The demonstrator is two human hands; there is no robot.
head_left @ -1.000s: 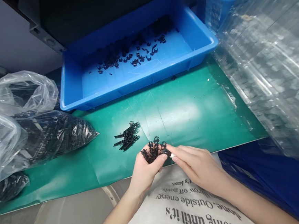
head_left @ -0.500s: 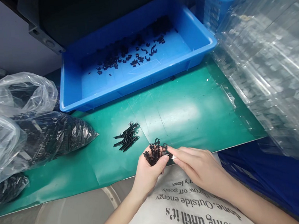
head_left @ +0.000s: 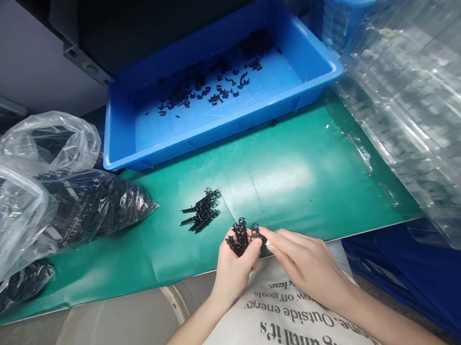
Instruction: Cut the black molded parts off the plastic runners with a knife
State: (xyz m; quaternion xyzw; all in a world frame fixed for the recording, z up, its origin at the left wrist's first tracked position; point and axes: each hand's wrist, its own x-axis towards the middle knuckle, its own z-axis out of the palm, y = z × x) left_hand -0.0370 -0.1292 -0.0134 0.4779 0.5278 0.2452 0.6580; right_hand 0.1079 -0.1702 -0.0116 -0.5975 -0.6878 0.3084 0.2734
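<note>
Left hand: curled round a bunch of black strips (head_left: 239,239), its grip clamped on them between thumb and fingers; ringed ends stick up past the fingers. The left hand (head_left: 231,273) is at the desk's near edge.
Right hand: thumb and forefinger together on the end strip (head_left: 256,231), beside the left thumb; the grip of the right hand (head_left: 309,254) looks clamped on it. Pale spot at the fingertips, too small to identify.
Loose pile: more black strips (head_left: 202,212), crossed over one another on the green desk (head_left: 315,187), left of the hands and back from the near edge.
Blue tray: the tray (head_left: 227,132) is at the desk's far edge, with small black pieces (head_left: 186,91) scattered inside.
Desk sides: filled clear bag (head_left: 100,198) toward the left; stacked clear plastic sheets (head_left: 416,99) along the right edge.
Risk, bunch: a strip could slip out if the left grip loosens; with the near edge so close, it might land on the lap.
Risk, end strip: pressing hard from both sides might bend or snap its thin ring.
Risk, pile: tangled ends could drag neighbours along.
</note>
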